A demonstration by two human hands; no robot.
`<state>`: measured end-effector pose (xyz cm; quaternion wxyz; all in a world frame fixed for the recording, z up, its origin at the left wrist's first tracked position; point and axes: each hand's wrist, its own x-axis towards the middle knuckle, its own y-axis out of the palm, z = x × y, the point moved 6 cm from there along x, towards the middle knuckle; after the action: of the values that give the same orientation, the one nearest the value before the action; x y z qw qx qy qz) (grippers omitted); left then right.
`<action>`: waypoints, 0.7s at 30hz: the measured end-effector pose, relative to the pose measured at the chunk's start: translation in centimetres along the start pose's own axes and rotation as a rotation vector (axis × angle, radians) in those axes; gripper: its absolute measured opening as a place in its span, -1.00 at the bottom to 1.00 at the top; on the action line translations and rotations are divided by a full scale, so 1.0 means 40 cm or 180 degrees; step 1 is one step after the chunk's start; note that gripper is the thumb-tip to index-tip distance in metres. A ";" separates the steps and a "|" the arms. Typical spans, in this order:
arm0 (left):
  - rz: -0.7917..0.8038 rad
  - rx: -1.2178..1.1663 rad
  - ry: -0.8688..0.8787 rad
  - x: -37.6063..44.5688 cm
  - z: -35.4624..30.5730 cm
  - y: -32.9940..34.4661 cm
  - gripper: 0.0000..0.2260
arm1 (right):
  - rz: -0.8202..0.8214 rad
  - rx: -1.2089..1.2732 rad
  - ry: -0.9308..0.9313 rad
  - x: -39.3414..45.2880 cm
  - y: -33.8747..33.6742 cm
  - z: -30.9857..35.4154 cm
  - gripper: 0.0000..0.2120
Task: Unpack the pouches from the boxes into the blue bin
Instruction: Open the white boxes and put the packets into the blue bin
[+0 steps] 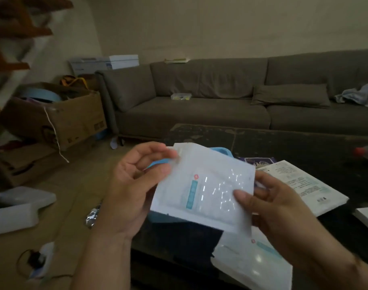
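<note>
We pinch one pouch (202,191) with both hands, left (134,185) and right (279,208), above the bin (158,163); another pouch (254,262) waits lower right.

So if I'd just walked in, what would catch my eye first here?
Most likely the white pouch held up in the middle of the view, gripped by the left hand at its upper left corner and the right hand at its right edge. Just behind it peeks the blue bin on the dark table. Beyond that, a long grey sofa fills the back of the room.
</note>
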<state>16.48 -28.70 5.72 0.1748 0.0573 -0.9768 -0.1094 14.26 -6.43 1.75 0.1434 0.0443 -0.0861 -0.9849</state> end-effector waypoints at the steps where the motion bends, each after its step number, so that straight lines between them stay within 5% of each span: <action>1: -0.0219 0.0238 -0.0059 0.006 0.006 -0.015 -0.70 | -0.0117 -0.0130 -0.0144 0.012 -0.003 0.018 -0.53; 6: -0.0575 0.0754 -0.0537 0.017 0.045 -0.060 -0.76 | -0.0315 -0.0640 -0.0410 0.090 0.004 0.088 -0.70; 12: -0.1087 -0.0389 -0.0559 0.027 0.047 -0.090 -0.63 | -0.0176 -0.0907 -0.0098 0.203 0.037 0.102 -0.68; 17: -0.1934 -0.0478 -0.0325 0.025 0.037 -0.166 -0.85 | -0.0170 -0.1274 0.0136 0.280 0.074 0.102 -0.74; 21: -0.2140 -0.0819 -0.0107 0.018 0.024 -0.199 -0.91 | -0.0129 -0.1755 0.0428 0.324 0.092 0.066 -0.81</action>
<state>16.05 -36.35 3.20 0.1187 0.3511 -0.8844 -0.2838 2.62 -13.23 4.19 0.1356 0.0705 0.1955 -0.9687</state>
